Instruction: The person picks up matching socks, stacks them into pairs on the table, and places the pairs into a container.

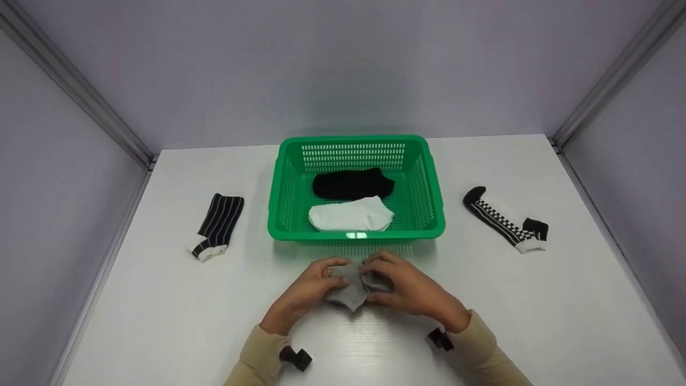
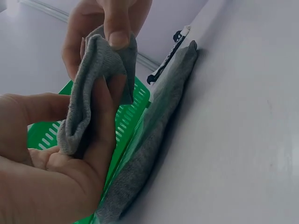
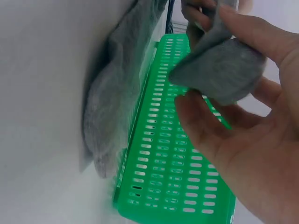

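A grey sock (image 1: 347, 294) is held off the table between both hands, just in front of the green basket (image 1: 356, 236). My left hand (image 1: 308, 289) pinches its ribbed cuff (image 2: 81, 102) between thumb and fingers. The right hand (image 1: 412, 289) grips a bunched, rounded part of the sock (image 3: 229, 70). Beneath the hands, a second grey sock (image 2: 156, 123) lies along the table in the left wrist view; the right wrist view shows this lower sock (image 3: 112, 98) too. From the head view the hands and upper sock hide it.
Inside the basket lie a black sock (image 1: 351, 184) and a white sock (image 1: 348, 215). On the left of the table is a black striped sock (image 1: 221, 220) with white trim. A black-and-white checkered sock (image 1: 504, 221) lies on the right. Walls (image 1: 348, 69) enclose the table.
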`<state>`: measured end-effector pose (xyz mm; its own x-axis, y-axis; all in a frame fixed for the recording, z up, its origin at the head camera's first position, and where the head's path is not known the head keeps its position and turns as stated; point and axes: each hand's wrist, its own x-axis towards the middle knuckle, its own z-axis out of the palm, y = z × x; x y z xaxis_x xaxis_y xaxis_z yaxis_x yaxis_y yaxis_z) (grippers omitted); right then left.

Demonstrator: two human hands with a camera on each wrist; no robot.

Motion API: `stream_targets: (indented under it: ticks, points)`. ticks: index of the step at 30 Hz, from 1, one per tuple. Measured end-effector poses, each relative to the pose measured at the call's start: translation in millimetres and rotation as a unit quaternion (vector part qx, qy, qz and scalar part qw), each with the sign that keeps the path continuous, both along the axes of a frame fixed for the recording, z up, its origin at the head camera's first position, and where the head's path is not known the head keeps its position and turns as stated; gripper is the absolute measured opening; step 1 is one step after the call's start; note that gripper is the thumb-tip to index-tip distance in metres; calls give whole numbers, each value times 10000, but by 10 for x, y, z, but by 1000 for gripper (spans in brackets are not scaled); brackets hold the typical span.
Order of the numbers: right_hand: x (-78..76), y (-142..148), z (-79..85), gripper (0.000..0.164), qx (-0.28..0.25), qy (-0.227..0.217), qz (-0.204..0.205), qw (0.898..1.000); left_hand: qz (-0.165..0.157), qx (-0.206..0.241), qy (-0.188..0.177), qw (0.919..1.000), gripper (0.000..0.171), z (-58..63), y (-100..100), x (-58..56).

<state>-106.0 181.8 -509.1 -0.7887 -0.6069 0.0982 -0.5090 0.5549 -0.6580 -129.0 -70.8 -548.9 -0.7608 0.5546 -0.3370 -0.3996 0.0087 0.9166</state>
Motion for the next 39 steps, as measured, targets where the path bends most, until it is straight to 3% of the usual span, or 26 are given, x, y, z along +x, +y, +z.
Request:
stream_targets:
  ticks: [5,11,17,22,25,30,33,36,38,39]
  points:
    - [-60,124,63,34,-285,-326,68,9990,-86,-257,238,9993,41,4,-21,-13]
    - [-108,295,165,27,-108,-585,-246,9979,-161,-844,710,9938,33,9,-85,-38]
    - [-132,370,120,17,-125,-583,-304,9978,-202,-1050,711,9917,30,3,-118,-36]
    - [-155,344,57,12,-67,-1009,-381,9941,-326,-1395,1190,9825,32,-7,-128,-26]
    - [-160,336,35,16,-7,-1217,-610,9907,-356,-1776,1617,9701,35,8,-122,-7]
    - [-164,326,-1,23,119,-1121,-980,9888,-327,-2403,2205,9447,55,67,-23,77]
    - [-171,309,-26,20,249,-963,-1107,9889,-274,-2926,2706,9168,66,73,70,148]
    - [-185,307,-39,17,331,-776,-1139,9899,-154,-3342,3157,8879,67,75,138,201]
    - [-193,323,-34,19,250,-762,-1063,9911,-56,-3487,3328,8761,63,74,154,216]
    - [-196,335,-25,23,177,-795,-993,9917,-8,-3510,3342,8747,61,77,155,217]
